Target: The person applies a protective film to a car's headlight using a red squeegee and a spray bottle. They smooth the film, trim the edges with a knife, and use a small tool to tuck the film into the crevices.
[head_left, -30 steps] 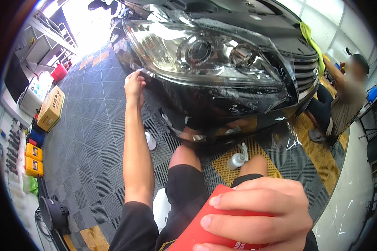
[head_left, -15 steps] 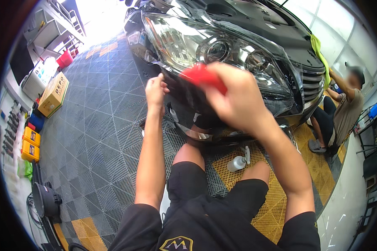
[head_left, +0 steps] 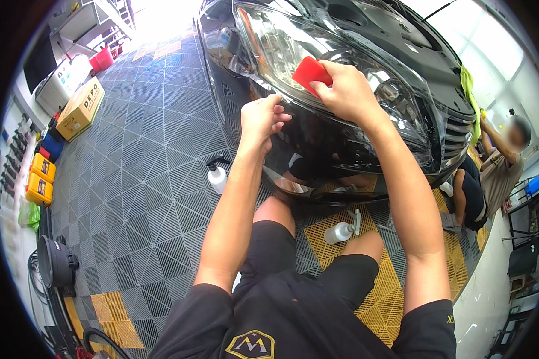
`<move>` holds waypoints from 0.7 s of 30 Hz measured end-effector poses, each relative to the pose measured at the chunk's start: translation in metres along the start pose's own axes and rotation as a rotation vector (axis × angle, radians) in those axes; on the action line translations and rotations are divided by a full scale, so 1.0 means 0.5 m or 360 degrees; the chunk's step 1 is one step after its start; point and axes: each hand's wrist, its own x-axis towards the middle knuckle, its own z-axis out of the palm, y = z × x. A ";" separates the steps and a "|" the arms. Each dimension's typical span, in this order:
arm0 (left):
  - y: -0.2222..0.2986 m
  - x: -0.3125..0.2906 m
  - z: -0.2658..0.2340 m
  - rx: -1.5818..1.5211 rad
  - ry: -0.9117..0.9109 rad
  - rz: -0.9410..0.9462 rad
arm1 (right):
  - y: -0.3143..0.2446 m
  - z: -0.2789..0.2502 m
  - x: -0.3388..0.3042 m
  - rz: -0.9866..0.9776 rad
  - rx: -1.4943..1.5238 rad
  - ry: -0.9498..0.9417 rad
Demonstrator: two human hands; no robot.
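While two yellow cases (head_left: 41, 178) sit at 9 o'clock of the view, a brown carton (head_left: 81, 111) lies at 10. A black-topped spray bottle (head_left: 217, 179) is also at 9, nearer centre. The left hand (head_left: 262, 121), at 12, pinches narrow on the edge of the clear film (head_left: 428, 116), which spreads over the headlight (head_left: 281, 45) at 1. Red squeegee card (head_left: 310, 74) also at 1, over the headlight's lower part; contact cannot be told. Second bottle (head_left: 339, 233) at 4. The right hand (head_left: 350, 93), between 1 and 2, grips the card, thumb against fingers. Green cloth (head_left: 469, 99) hangs on the black car (head_left: 347, 140) at 2; co-worker (head_left: 502, 179) at 3, arm raised near it.
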 end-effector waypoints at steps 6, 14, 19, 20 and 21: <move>-0.002 0.001 0.013 0.0058 -0.0005 0.0032 | -0.003 0.000 0.006 -0.0029 -0.0094 -0.0055; -0.016 -0.008 0.038 0.0235 0.0013 0.0153 | -0.045 0.020 0.028 -0.0294 -0.0367 -0.0075; -0.018 -0.011 0.037 0.0151 0.0037 0.0175 | -0.048 0.032 0.008 -0.0360 -0.0449 -0.0148; -0.017 -0.013 0.036 0.0135 0.0028 0.0172 | -0.051 0.035 -0.001 -0.0368 -0.0481 -0.0179; -0.014 -0.016 0.041 0.0066 0.0091 0.0203 | -0.052 0.039 -0.011 -0.0366 -0.0463 -0.0173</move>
